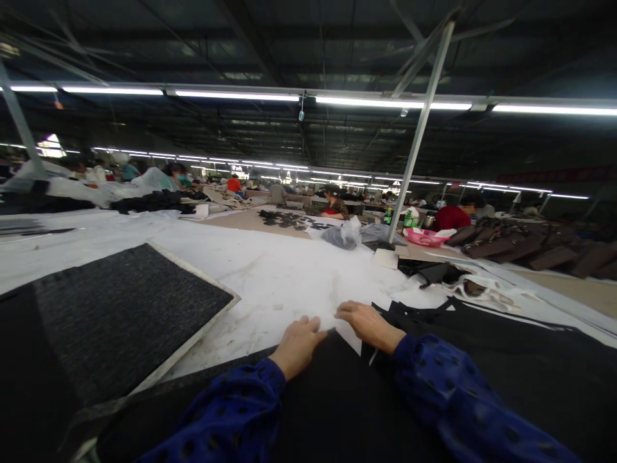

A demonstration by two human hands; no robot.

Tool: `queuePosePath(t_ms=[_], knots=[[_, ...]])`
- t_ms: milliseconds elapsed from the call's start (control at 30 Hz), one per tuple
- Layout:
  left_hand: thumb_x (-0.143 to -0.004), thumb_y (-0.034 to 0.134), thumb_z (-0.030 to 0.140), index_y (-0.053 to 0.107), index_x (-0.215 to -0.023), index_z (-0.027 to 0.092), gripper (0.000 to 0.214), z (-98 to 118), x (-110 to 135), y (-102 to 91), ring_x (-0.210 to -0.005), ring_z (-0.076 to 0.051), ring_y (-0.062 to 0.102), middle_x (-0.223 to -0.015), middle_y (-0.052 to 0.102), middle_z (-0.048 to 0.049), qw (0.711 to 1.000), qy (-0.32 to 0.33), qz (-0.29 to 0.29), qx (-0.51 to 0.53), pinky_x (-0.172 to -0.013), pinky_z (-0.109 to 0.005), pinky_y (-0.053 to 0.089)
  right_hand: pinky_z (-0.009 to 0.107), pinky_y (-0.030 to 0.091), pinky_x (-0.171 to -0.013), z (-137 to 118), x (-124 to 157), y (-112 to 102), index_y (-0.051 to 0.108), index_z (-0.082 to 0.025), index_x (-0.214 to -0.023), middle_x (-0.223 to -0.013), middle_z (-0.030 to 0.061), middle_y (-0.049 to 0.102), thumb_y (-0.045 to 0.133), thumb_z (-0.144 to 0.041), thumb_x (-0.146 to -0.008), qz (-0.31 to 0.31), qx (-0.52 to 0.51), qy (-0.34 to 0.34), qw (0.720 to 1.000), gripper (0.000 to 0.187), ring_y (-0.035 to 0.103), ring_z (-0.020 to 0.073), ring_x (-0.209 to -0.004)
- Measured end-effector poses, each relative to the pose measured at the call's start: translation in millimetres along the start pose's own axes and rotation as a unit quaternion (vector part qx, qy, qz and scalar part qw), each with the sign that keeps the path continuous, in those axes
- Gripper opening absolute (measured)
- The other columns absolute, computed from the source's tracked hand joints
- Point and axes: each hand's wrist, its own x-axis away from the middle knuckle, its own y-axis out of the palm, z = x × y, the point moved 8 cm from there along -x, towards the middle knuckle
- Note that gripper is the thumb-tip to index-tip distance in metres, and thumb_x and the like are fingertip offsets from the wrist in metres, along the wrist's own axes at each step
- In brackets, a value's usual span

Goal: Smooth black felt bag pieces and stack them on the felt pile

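A large piece of black fabric [332, 392] lies before me on the white worktable, its pointed far corner between my two hands. My left hand [299, 347] is closed at the left edge of that corner, thumb toward the tip. My right hand [366, 323] is just right of the tip, fingers bent and pressed together over the white surface. What its fingertips hold, if anything, is hidden. More black fabric pieces [506, 347] spread out to the right, partly under my right sleeve.
At left lies a dark grey textured panel [144, 308] with a pale edge. Plastic-wrapped bundles [343, 235], a slanted metal post [419, 138] and a pink basket [425, 238] are farther back. Dark brown pieces [540, 247] are piled at right. Several people work in the background.
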Motion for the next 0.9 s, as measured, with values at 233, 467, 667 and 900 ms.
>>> queuePosePath(t_ms=[233, 467, 667, 900], knots=[[-0.080, 0.041, 0.006, 0.059, -0.107, 0.027, 0.038, 0, 0, -0.1, -0.092, -0.020, 0.048, -0.103, 0.053, -0.0046, 1.000, -0.003, 0.009, 0.021, -0.078, -0.031, 0.045, 0.031, 0.044, -0.091, -27, 11, 6, 0.053, -0.017, -0.124, -0.114, 0.0108, 0.060, 0.036, 0.002, -0.075, -0.008, -0.121, -0.018, 0.992, 0.056, 0.056, 0.0191, -0.105], [-0.080, 0.051, 0.015, 0.067, -0.092, 0.025, 0.023, -35, 25, -17.1, -0.092, -0.019, 0.055, -0.095, 0.060, -0.0023, 0.991, -0.087, -0.045, 0.096, -0.075, -0.026, 0.042, 0.029, 0.046, -0.087, -21, 10, 10, 0.057, -0.017, -0.119, -0.108, 0.0098, 0.061, 0.036, -0.001, -0.080, 0.011, -0.151, -0.019, 0.988, 0.048, 0.059, 0.0178, -0.097], [-0.084, 0.048, 0.015, 0.068, -0.092, 0.027, 0.024, -50, 73, -30.8, -0.088, -0.016, 0.056, -0.090, 0.061, -0.0006, 0.993, -0.082, -0.010, 0.081, -0.073, -0.025, 0.040, 0.027, 0.044, -0.088, -30, 9, 9, 0.059, -0.017, -0.118, -0.107, 0.0097, 0.059, 0.037, 0.004, -0.068, -0.019, -0.124, -0.012, 0.992, 0.058, 0.057, 0.0177, -0.098], [-0.091, 0.035, 0.016, 0.064, -0.100, 0.027, 0.032, -36, 88, -30.4, -0.083, -0.017, 0.050, -0.091, 0.058, -0.0037, 0.999, -0.006, 0.029, -0.023, -0.076, -0.030, 0.038, 0.027, 0.043, -0.085, -39, 7, 14, 0.056, -0.023, -0.124, -0.106, 0.0090, 0.057, 0.037, 0.002, -0.069, -0.061, -0.071, -0.014, 0.996, 0.063, 0.055, 0.0186, -0.098]])
